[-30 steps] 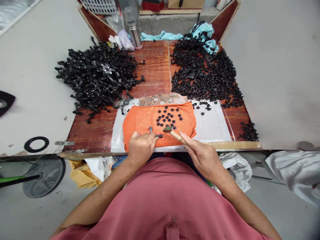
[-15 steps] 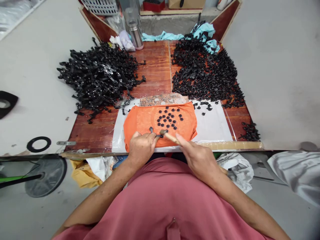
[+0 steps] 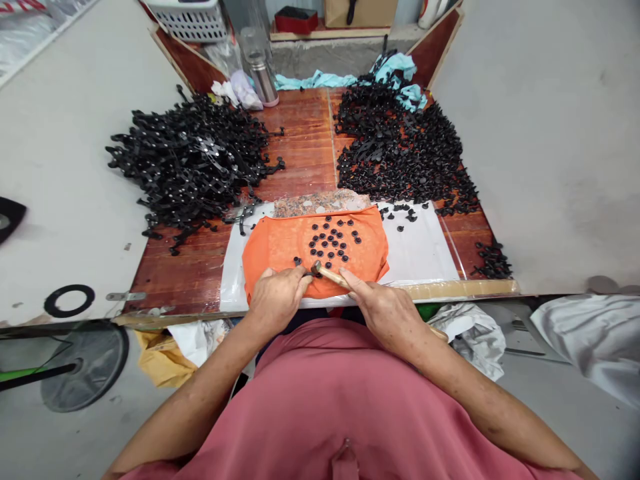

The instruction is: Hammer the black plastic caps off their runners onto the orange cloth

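Right of the left hand juts its pinched black strap. The right hand grips the hammer, head at strap's end.

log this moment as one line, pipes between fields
left hand: pinching black strap on orange cloth | right hand: gripping wooden-handled hammer, low over strap end | nearby: black studs on cloth, strap pile at left

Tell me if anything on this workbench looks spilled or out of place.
Possibly: a few small black pieces lie loose on the white sheet, in front of the big right-hand pile, as if strayed from it.
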